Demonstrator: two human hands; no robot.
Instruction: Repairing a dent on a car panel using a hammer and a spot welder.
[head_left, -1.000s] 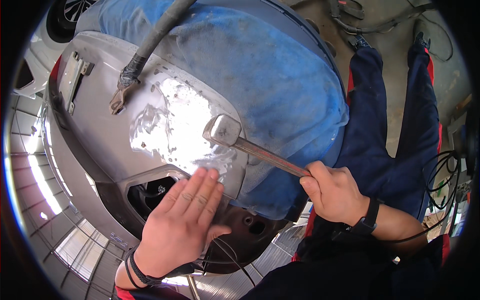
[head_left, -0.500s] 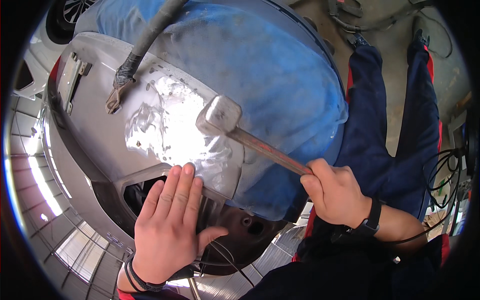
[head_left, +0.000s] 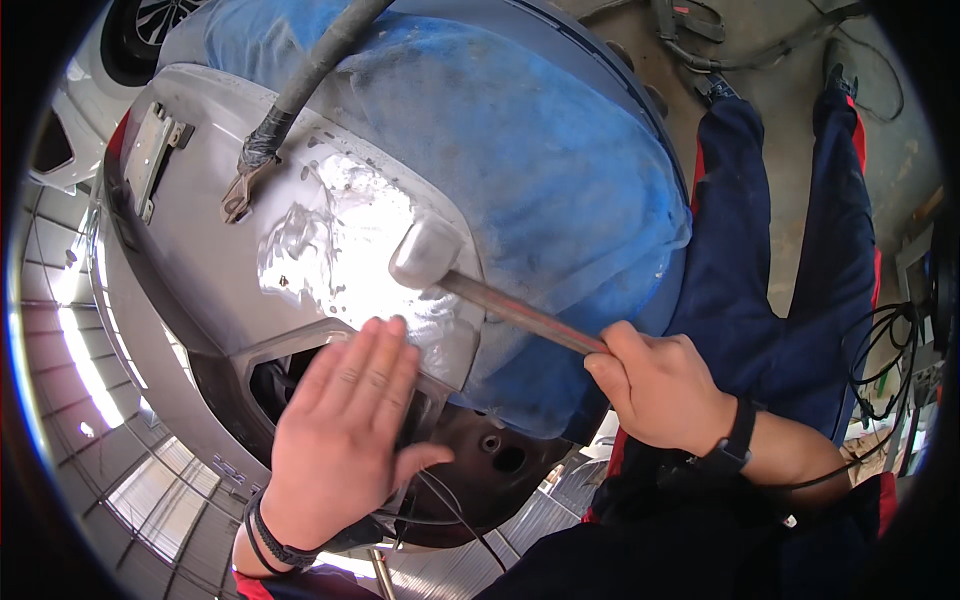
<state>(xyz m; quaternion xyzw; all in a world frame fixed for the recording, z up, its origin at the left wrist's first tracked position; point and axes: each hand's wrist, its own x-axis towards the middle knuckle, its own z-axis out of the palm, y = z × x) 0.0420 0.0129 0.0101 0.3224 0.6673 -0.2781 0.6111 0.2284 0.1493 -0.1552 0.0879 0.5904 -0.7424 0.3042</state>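
My right hand (head_left: 665,390) is wrapped round the handle of a hammer (head_left: 520,312). Its blocky metal head lies over the bright, bare-metal patch (head_left: 345,235) of a grey car body panel (head_left: 200,215); whether it touches the metal I cannot tell. My left hand (head_left: 345,425) lies palm down with the fingers stretched out and the thumb apart. Its fingertips are at the panel's lower edge, beside a dark opening (head_left: 268,385). Dents and shiny ripples show in the bare metal left of the hammer head.
A blue cover (head_left: 560,170) drapes the car beside the panel. A thick grey hose-like bar (head_left: 315,75) with a taped metal end reaches over the panel from the top. Thin black cables (head_left: 450,500) hang below my left hand. A metal bracket (head_left: 155,165) sits at the far left.
The hammer head has come down and slightly left toward the bare metal, with my right hand following. My left hand has shifted a little up and right, its fingers closer together.
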